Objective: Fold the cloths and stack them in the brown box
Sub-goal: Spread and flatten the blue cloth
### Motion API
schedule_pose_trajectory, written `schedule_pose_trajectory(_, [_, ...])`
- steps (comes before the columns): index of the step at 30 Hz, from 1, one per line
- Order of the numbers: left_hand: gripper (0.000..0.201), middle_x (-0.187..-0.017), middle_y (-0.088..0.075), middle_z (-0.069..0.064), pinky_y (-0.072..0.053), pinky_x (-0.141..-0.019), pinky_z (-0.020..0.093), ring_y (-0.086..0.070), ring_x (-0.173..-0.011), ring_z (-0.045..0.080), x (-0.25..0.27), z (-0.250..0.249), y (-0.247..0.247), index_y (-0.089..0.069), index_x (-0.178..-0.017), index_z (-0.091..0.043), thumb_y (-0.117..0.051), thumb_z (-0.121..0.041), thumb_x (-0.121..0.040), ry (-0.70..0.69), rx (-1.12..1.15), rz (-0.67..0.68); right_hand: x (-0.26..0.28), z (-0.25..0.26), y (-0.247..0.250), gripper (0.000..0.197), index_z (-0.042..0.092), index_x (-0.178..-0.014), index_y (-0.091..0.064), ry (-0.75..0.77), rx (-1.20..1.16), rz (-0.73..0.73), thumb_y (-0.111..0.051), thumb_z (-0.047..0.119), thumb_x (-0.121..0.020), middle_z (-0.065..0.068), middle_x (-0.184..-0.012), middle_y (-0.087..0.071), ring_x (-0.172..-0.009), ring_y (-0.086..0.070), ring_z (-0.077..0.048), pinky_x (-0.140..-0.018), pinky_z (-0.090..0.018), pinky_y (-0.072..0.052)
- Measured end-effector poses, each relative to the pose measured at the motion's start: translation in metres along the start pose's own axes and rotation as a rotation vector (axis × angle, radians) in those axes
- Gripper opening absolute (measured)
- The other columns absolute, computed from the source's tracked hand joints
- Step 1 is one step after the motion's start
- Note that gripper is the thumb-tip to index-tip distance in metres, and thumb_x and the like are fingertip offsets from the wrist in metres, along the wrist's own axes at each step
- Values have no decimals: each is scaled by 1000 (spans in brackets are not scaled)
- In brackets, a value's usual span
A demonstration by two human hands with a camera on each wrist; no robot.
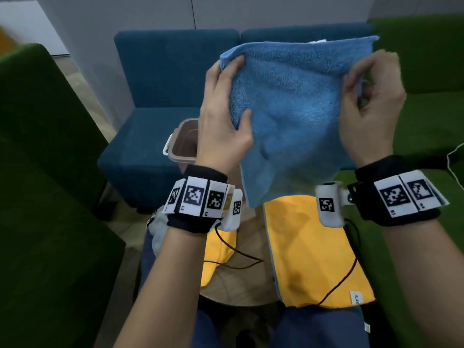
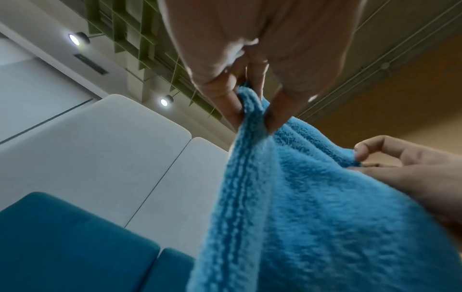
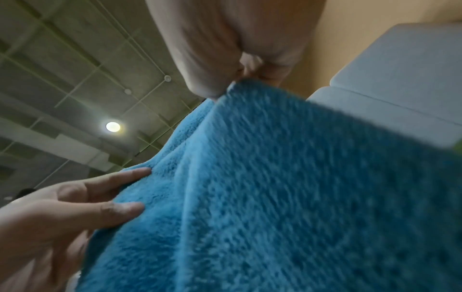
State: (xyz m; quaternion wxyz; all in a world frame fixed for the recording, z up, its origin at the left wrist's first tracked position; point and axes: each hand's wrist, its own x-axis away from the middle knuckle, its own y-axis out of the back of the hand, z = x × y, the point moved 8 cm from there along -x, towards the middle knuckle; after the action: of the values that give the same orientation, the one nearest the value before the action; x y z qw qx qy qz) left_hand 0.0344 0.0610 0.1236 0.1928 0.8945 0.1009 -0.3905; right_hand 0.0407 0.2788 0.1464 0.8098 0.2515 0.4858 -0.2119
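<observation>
I hold a fluffy blue cloth (image 1: 291,116) up in the air in front of me. My left hand (image 1: 231,96) grips its left edge, thumb in front and fingers behind. My right hand (image 1: 356,79) pinches the right edge near the top. In the left wrist view the left hand (image 2: 252,114) pinches a fold of the blue cloth (image 2: 325,217), and in the right wrist view the right hand (image 3: 225,89) pinches its top edge. The brown box (image 1: 173,146) stands behind the left hand, partly hidden. A yellow cloth (image 1: 313,247) lies flat on the table below.
A round wooden table (image 1: 251,280) sits over my lap, with a second yellow cloth (image 1: 218,254) and a grey-white cloth (image 1: 158,229) at its left. Blue sofa seats (image 1: 155,101) stand ahead. Green sofas (image 1: 45,172) flank both sides. Wrist cables trail over the table.
</observation>
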Motion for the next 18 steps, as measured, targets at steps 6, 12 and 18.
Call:
schedule_pose_trajectory(6, [65,-135,-42,12,-34,-112,51,-42,-133,26,14,5,-14,-43,-138,-4,-59,6,-77,86,245,112,-2,-1,39,23,9,-96,-70,-38,124,113,-48,5,-92,22,-97,-46,-85,-55,-8,-66,-28,-44])
schedule_pose_trajectory(12, [61,-137,-44,17,-31,-115,42,-41,-133,25,61,26,-59,-43,-138,0,-58,0,-79,156,149,241,42,-37,52,26,22,-105,-70,-155,180,292,-56,4,-94,-4,-97,-63,-72,-53,-2,-64,-22,-42])
schedule_pose_trajectory(18, [61,-147,-36,5,-23,-103,2,-36,-132,10,128,84,-114,-40,-143,-7,-55,5,-86,394,64,384,120,-103,39,24,21,-104,-73,-440,195,400,-71,8,-85,-1,-107,-65,-93,-58,-2,-81,-11,-42])
